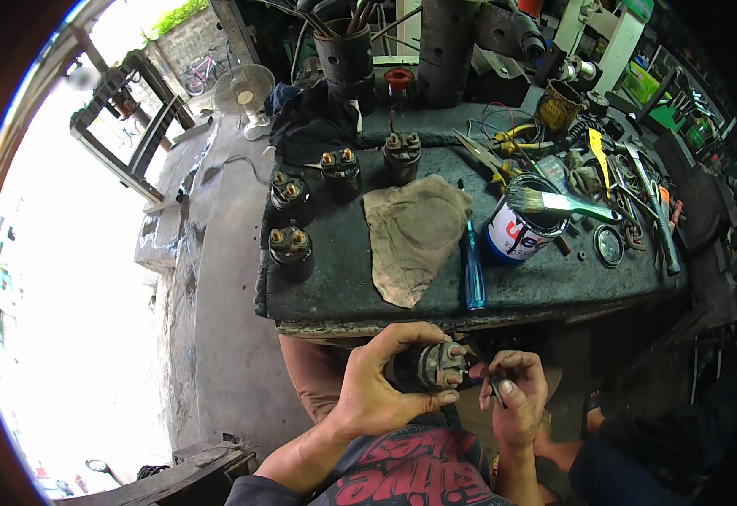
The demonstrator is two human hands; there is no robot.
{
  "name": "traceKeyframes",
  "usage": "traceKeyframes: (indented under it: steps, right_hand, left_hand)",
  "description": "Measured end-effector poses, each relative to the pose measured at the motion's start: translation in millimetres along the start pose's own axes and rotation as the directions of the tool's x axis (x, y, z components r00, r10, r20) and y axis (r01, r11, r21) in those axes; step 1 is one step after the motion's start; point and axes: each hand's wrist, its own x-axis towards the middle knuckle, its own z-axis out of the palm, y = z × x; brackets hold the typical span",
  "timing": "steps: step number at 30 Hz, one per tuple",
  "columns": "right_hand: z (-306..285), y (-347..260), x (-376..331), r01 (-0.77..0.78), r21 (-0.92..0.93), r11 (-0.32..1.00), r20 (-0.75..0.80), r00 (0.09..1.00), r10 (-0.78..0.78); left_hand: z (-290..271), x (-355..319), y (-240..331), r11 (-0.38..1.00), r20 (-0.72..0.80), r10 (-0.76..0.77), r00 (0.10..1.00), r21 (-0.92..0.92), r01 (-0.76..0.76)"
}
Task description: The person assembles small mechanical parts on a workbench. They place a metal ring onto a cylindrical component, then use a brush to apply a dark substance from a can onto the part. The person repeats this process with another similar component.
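Observation:
My left hand [367, 390] is wrapped round a black starter solenoid [441, 368], held in front of my body below the bench edge. Its end with copper-coloured terminal bolts points right, towards my right hand [520, 403]. Between the thumb and fingers of that hand is a small, thin dark piece [496, 388], its kind too small to tell; it is close to the terminal end. Several similar solenoids stand upright on the left of the bench, among them a front one [290, 246] and a rear one [402, 156], terminals up.
On the dark workbench [326, 291] lie a stained cloth [415, 236] and a blue-handled screwdriver [475, 274]. A paint can [516, 232] carries a brush [562, 205] across its top. Pliers [491, 160] and jumbled tools are behind and right. A fan [246, 97] stands left; another person's leg [558, 451] is lower right.

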Motion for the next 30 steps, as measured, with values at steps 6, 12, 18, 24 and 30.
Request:
traceKeyframes:
  steps: [6, 12, 18, 24, 30]
  right_hand:
    - [3, 4, -4, 0.051, -0.013, 0.999, -0.005, 0.999, -0.051]
    - [4, 0, -8, 0.054, -0.138, 0.989, 0.036, 0.998, -0.049]
    - [6, -3, -5, 0.143, -0.272, 0.952, 0.111, 0.987, -0.116]
    - [8, -10, -5, 0.188, -0.382, 0.905, 0.201, 0.973, -0.117]
    - [13, -17, -5, 0.193, -0.369, 0.909, 0.291, 0.953, -0.084]
  left_hand:
    - [6, 0, -11, 0.996, -0.067, 0.080, 0.995, -0.036, -0.083]
    - [1, -1, -8, 0.996, -0.025, 0.053, 0.998, -0.066, -0.054]
    - [-2, -10, 2, 0.969, 0.004, -0.153, 0.988, -0.195, 0.151]
    - [-5, -16, -5, 0.919, 0.060, -0.236, 0.970, -0.309, 0.243]
    - [2, -26, -15, 0.882, 0.044, -0.246, 0.968, -0.403, 0.243]
